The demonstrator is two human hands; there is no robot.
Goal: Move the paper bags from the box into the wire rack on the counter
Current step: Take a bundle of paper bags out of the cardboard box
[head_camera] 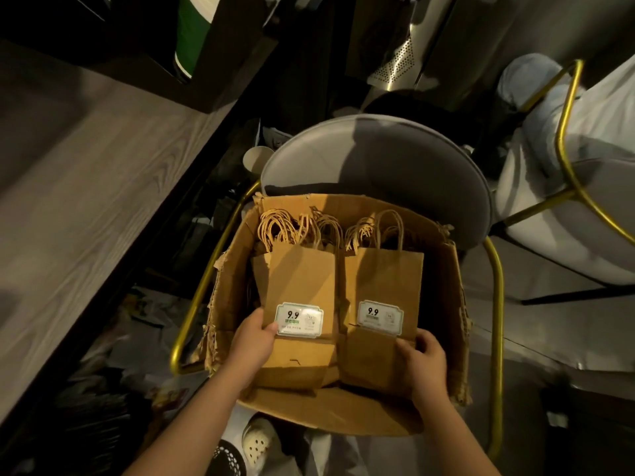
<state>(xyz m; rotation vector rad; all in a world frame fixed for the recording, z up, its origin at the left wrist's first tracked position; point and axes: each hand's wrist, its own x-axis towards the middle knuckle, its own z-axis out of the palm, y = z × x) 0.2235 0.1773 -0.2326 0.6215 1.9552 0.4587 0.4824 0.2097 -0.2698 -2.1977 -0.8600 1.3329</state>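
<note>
- A battered cardboard box [444,286], its edges torn and frayed, sits on a chair [378,159] with a rounded grey padded back and a thin gold metal frame.
- Inside the box lie kraft paper bags [299,352] in two flat piles, side by side – matte brown, creased, with twisted paper-cord handles [278,228] bunched at the far end.
- The top bag of the left pile [302,280] carries a glossy white label [299,319] printed "9.9"; the right pile [383,276] has a matching label [379,317].
- The left hand [254,341] grasps the left pile at its near left edge, thumb pressed on the face beside the label; the fingers are hidden.
- The right hand [424,359] clasps the right pile at its near right corner, thumb on the front and fingers curled round the edge.
- A grey wood-grain counter [86,201] runs along the left, close beside the chair.
- A second gold-framed chair [584,187] stands to the right – pale cushion, looping tube.
- A white perforated clog [256,441] shows below the box.
</note>
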